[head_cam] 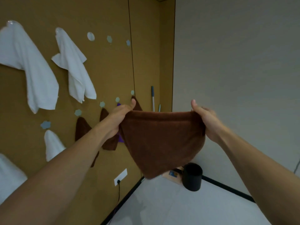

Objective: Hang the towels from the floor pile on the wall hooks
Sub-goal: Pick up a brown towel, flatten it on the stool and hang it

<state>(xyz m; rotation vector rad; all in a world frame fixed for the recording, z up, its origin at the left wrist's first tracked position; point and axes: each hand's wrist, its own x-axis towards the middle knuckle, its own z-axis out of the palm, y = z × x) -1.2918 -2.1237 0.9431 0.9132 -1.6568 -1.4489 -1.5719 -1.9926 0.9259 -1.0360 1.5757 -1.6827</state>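
Your left hand and right hand each pinch a top corner of the soft brown terry towel, stretched before the mustard wall. It's light and floppy; hook it near one gripped corner.

A mustard wall meets a pale grey wall (black skirting below); light floor, white socket.

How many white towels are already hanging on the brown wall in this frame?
4. Two large ones at upper left, a small one lower down, and one cut off by the left edge. More may hang out of view.
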